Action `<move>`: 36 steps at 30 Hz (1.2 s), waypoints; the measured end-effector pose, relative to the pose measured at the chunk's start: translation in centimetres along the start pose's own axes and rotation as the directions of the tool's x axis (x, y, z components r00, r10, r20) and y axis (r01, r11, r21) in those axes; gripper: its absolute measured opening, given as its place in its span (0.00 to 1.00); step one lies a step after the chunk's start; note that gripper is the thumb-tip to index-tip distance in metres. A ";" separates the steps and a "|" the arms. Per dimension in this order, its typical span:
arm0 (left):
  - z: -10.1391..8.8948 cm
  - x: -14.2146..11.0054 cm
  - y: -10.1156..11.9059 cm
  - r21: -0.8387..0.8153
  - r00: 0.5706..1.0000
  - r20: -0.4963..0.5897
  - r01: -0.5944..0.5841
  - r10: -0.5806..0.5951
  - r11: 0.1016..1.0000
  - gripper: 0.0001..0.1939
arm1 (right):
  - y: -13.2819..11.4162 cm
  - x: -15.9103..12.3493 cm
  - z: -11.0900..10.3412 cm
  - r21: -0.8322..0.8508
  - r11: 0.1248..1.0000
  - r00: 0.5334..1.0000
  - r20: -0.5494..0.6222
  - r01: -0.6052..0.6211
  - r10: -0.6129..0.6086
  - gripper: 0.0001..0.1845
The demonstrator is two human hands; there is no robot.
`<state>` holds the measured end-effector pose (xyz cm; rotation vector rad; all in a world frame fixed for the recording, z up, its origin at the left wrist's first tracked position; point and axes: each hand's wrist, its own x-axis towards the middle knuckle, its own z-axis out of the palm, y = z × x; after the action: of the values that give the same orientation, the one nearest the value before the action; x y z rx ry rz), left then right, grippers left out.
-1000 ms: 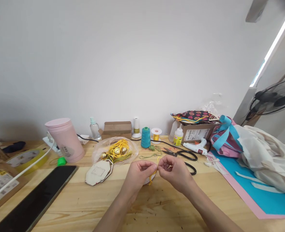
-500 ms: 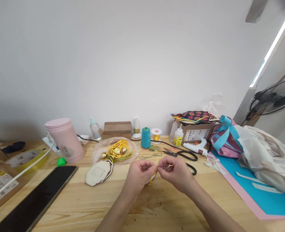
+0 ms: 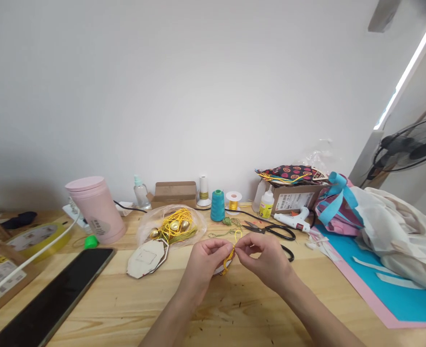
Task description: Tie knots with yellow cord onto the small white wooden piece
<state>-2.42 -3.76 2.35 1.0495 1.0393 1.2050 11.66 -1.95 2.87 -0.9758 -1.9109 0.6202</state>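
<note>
Both hands meet above the wooden table, fingertips pinched close together. Between them is a yellow cord (image 3: 238, 234), with a small loop standing up above the fingers and more cord hanging below. My left hand (image 3: 210, 262) is closed on the cord from the left side. From the right, my right hand (image 3: 265, 255) pinches the same cord. A pale round-edged piece (image 3: 219, 270) shows partly under the left fingers; most of it is hidden. Black-handled scissors (image 3: 270, 230) lie just behind my right hand, and green thread (image 3: 227, 226) lies loose beyond the fingertips.
Left of my hands lie white octagonal pieces (image 3: 144, 260), a plastic bag of yellow cords and gold bells (image 3: 176, 226), and a phone (image 3: 53, 301). Behind stand a teal thread cone (image 3: 217, 206) and glue bottle (image 3: 266, 205). A glue gun (image 3: 294, 220) and blue sheet (image 3: 408, 299) sit right.
The yellow cord's loop now stands taller and clearer above the fingertips. Both hands stay pinched in nearly the same place.
</note>
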 end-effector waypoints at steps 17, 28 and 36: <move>-0.2 0.3 -0.3 -0.003 0.997 -0.051 -0.051 0.051 0.999 0.09 | -0.5 0.5 -0.4 0.292 0.899 0.946 0.093 -0.325 0.312 0.05; 0.0 0.4 -0.2 0.255 0.983 -0.049 -0.157 0.175 0.954 0.04 | 0.0 0.3 -0.7 0.102 0.990 0.993 0.070 -0.097 0.090 0.06; -0.2 0.2 -0.5 0.379 0.967 0.035 -0.245 0.251 0.892 0.04 | 0.3 0.4 -1.0 -0.262 0.936 0.969 0.135 0.236 -0.206 0.07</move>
<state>-2.54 -3.59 1.78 1.5170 1.2082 1.2409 12.50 -1.44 3.29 -0.8936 -2.2060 0.2816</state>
